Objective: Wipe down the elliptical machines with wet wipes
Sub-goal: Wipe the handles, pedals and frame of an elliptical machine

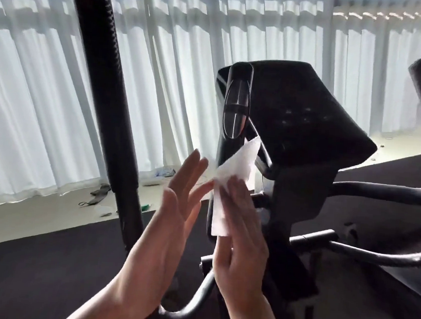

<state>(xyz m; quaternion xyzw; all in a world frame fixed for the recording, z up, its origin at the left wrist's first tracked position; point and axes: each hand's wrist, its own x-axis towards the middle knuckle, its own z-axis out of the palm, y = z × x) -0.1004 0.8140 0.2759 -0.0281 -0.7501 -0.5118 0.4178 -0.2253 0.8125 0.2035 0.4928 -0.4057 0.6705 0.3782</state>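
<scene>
Right hand (238,239) at about 6 o'clock, fingers laid nearly straight over a white wet wipe (230,186), pressing it against the upright grip post (236,103) of the elliptical machine (300,191); no visible curl around the cloth, thumb hidden, so pinch or flat press cannot be told for certain. Left hand (172,216) at 7 o'clock of the wipe, fingers spread and straight, holding nothing, fingertips just beside the wipe's left corner. Wipe itself half unfolded, one point sticking up toward 1 o'clock under the console (299,111), the lower strip hanging down along the post. Outward: silver sensor plate on the post at 12 o'clock of the wipe; curved handlebars (378,192) off at 3 o'clock; a tall dark pole (108,101) at 10 o'clock; white curtains (34,82) behind; dark floor mat (44,272) below. As for progress: seemingly early on this machine, only the post under the cloth; console, handlebars and any other ellipticals probably left; no wet streaks discernible to prove what is done.
</scene>
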